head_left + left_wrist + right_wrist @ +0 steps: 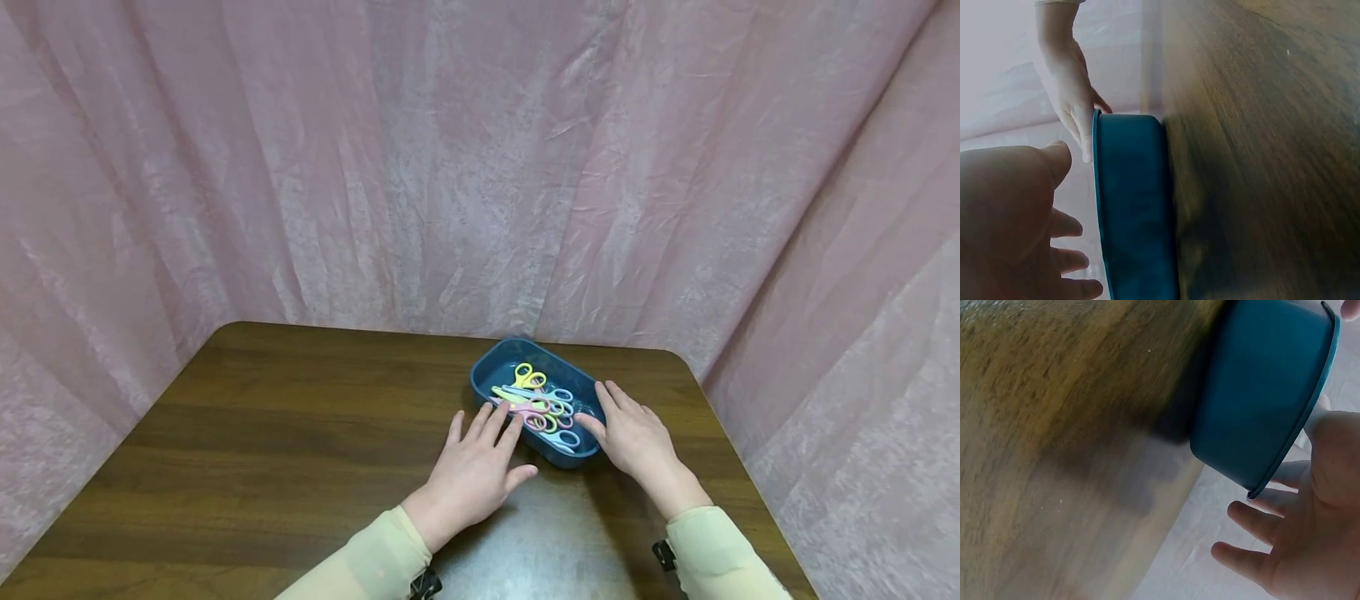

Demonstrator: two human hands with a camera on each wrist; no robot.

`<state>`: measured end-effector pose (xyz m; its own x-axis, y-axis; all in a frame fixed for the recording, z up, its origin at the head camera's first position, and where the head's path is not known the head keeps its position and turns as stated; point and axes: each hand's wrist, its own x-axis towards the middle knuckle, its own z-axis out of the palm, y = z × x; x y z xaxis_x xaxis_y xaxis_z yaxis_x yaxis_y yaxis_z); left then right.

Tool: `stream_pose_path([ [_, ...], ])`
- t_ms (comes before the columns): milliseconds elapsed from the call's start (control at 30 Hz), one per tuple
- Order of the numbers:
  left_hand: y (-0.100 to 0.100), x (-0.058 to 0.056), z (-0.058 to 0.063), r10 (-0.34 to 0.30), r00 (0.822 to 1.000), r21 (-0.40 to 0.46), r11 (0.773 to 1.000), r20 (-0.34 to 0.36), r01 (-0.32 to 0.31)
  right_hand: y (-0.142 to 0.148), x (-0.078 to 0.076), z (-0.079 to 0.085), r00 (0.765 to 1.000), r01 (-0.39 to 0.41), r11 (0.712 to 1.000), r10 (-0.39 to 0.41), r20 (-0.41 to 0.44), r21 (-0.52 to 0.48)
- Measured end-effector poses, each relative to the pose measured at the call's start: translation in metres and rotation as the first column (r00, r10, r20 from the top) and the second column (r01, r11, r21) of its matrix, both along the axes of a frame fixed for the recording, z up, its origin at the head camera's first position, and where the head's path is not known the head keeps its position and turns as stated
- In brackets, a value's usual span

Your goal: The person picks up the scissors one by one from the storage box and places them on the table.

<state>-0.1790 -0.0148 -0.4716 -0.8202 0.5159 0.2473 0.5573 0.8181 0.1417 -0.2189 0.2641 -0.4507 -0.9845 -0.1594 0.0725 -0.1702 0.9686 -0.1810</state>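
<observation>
A dark blue plastic tray [491,362] sits near the far right of the wooden table, angled across it. Several scissors [551,407] with yellow, pink, light blue and green handles lie heaped inside. My left hand [468,475] is at the tray's near-left side, fingers spread and fairly straight over the rim by the scissors. In the left wrist view, the left thumb [1057,159] stands apart from the tray wall [1135,206]. At the right end is my right hand [637,437], thumb over the rim and fingers extended along the outside. The right fingers [1254,522] look spread in the right wrist view.
The brown wooden table [285,450] stretches out to the left of the tray. Its far edge runs just behind the tray. Pink velvet curtains [465,167] hang behind the table and on both sides.
</observation>
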Motion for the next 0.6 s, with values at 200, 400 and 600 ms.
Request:
stream_pose_path([
  [200, 0.0033, -0.0012, -0.0012, -0.004, 1.000, -0.011, 1.000, 0.009, 0.004, 0.0015, -0.0001, -0.0027, 1.000, -0.009, 1.000, 0.008, -0.025, -0.010],
  [400, 0.0052, -0.0015, -0.0029, -0.005, 1.000, -0.010, 1.000, 0.020, 0.005, 0.0003, 0.0012, -0.0056, 1.000, 0.009, 1.000, -0.009, -0.022, -0.017],
  [600, 0.0055, -0.0006, -0.0043, -0.009, 1.000, 0.007, 1.000, 0.019, 0.009, -0.0035, 0.0055, -0.0074, 0.998, -0.002, 1.000, 0.002, -0.057, -0.010],
])
